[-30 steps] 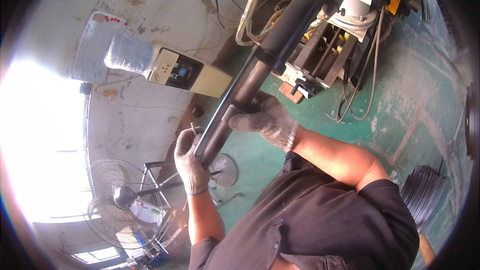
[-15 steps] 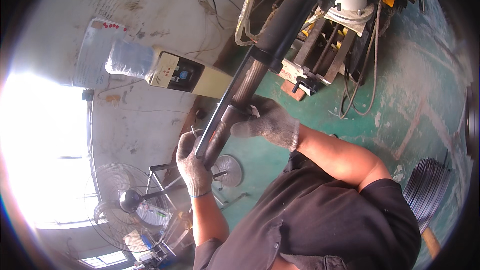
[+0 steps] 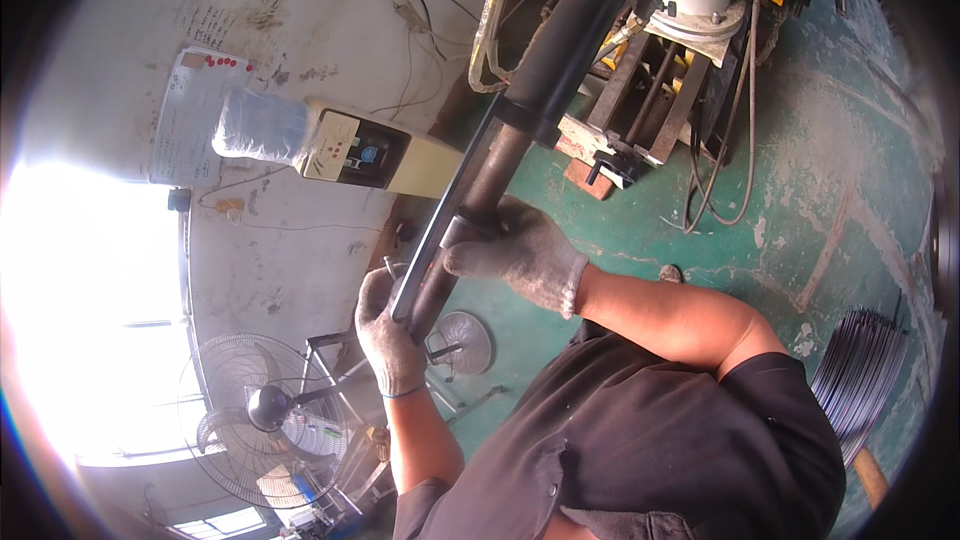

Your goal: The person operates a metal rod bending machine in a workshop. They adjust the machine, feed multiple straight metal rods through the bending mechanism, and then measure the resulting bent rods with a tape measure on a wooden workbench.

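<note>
Slanting lengthwise down and left from the black cylinder (image 3: 560, 50), a threaded shaft (image 3: 500, 155) lies in a two-handed grip, the right hand (image 3: 525, 255), nearer the cylinder, clenched around its collar (image 3: 464, 232), the left hand (image 3: 388, 332) clasping its far end.

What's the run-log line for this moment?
left hand: at ribbed shaft lower end, grip partly hidden | right hand: around shaft by collar | flat bar: alongside shaft | fan: lower left

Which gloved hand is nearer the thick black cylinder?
The right hand, at the collar on the threaded rod. The left hand is farther from the black cylinder, down at the lower end of the flat bar.
</note>
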A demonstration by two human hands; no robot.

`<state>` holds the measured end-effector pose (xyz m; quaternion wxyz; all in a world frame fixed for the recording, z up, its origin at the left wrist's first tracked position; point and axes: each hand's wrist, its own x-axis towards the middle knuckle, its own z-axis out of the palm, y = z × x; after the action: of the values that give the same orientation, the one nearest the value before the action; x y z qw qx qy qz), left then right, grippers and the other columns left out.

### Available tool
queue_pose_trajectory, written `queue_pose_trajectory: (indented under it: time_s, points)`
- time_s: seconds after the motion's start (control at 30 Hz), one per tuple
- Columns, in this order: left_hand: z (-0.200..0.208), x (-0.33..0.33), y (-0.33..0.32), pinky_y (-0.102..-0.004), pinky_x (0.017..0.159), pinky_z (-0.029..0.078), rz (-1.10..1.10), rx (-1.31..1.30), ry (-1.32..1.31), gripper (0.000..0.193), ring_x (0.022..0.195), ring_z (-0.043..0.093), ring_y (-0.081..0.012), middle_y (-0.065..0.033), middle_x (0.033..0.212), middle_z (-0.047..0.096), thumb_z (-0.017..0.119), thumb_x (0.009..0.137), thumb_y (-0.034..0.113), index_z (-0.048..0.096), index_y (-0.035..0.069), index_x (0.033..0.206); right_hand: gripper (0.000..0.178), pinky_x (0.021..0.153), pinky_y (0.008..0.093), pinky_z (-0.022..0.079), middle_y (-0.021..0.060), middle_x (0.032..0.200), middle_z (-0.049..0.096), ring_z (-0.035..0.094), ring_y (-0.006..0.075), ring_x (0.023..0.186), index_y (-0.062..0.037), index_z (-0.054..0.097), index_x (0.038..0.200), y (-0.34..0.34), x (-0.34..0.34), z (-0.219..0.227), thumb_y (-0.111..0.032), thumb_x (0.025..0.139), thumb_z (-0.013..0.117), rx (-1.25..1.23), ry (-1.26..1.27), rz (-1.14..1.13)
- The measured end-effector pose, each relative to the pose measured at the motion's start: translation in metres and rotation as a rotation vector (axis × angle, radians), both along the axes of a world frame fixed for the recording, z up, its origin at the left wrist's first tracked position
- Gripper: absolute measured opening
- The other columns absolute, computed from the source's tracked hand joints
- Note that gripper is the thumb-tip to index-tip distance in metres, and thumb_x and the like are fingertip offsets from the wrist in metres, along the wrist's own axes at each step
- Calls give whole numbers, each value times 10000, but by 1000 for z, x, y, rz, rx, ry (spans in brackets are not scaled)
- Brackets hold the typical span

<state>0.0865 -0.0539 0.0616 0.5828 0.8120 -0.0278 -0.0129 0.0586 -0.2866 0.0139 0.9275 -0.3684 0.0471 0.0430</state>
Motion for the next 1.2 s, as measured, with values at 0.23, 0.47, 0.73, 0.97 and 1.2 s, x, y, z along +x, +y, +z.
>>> queue_pose_trajectory:
  time_s: [0.23, 0.47, 0.73, 0.97, 1.2]
  points:
    - [-36, 1, 18, -251, 586, 469, -12, 163, 12, 273, 727, 637, -132, -50, 941, 691, 601, 1093, 98, 648, -6, 1342, 740, 1019, 334, 559, 68, 1223, 728, 673, 138, 1116, -15, 660, 1358, 6, -33, -83, -423, 842, 998, -288, -132, 110]
    - [-88, -22, -59, -308, 654, 411, 334, -762, 540, 179, 695, 445, -142, 15, 844, 507, 565, 1157, 224, 646, 65, 1155, 557, 960, 317, 579, 94, 1070, 782, 726, 148, 1028, -7, 711, 1325, 16, -75, -114, -373, 954, 910, -559, 1, 519]
    - [-150, -8, -58, -353, 881, 550, -229, -1067, 537, 169, 1048, 626, -223, -39, 998, 626, 614, 1091, 151, 633, 55, 1228, 157, 769, 298, 611, 66, 925, 781, 715, 126, 817, 19, 759, 1162, 6, -88, -111, -114, 1080, 745, -175, 263, -82]
    - [-122, -7, -30, -446, 1022, 496, -652, 574, -69, 167, 1075, 587, -274, -101, 1062, 578, 609, 1134, 213, 613, 47, 1146, 191, 757, 301, 602, 54, 858, 767, 696, 110, 778, 4, 727, 1017, -13, -90, -123, -170, 1061, 791, -136, 59, -514]
    - [-30, 36, -10, -438, 802, 663, -423, 449, 12, 435, 963, 773, -260, -124, 1088, 754, 635, 1113, 363, 649, -24, 1311, 313, 733, 447, 602, 97, 862, 757, 755, 338, 814, -68, 708, 966, -51, -89, -123, -362, 990, 814, -1202, -151, -827]
